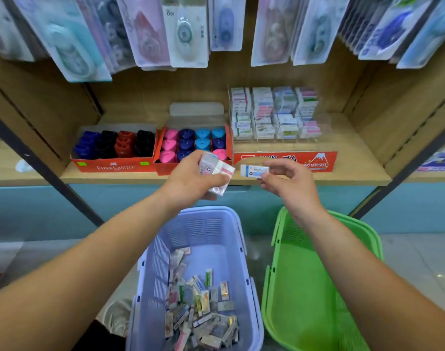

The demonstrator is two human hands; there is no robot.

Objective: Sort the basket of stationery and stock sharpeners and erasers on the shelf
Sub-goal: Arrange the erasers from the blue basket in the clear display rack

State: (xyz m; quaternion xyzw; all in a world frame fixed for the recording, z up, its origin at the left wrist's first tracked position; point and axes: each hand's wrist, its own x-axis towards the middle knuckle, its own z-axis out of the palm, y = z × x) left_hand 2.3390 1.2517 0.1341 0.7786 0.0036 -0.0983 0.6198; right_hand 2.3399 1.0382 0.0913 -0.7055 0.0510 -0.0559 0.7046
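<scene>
stocking step: right hand (289, 183) fingers pinch a white blue-labelled eraser (254, 171), left hand (193, 178) clutches a bundle of wrapped erasers (216, 171); next, probably slot it into the clear rack (274, 115)

The hanging packs (186, 31) are running off the top edge, their print blurring. The left hand (191, 179) is hiding part of its eraser bundle (216, 169). The purple basket (163, 262) and green basket (305, 287) are getting cropped at the bottom.

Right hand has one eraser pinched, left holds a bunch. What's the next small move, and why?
Probably reach the right hand forward and slot its blue-and-white eraser into the clear rack behind the red eraser box, since its compartments hold sorted stock.
</scene>
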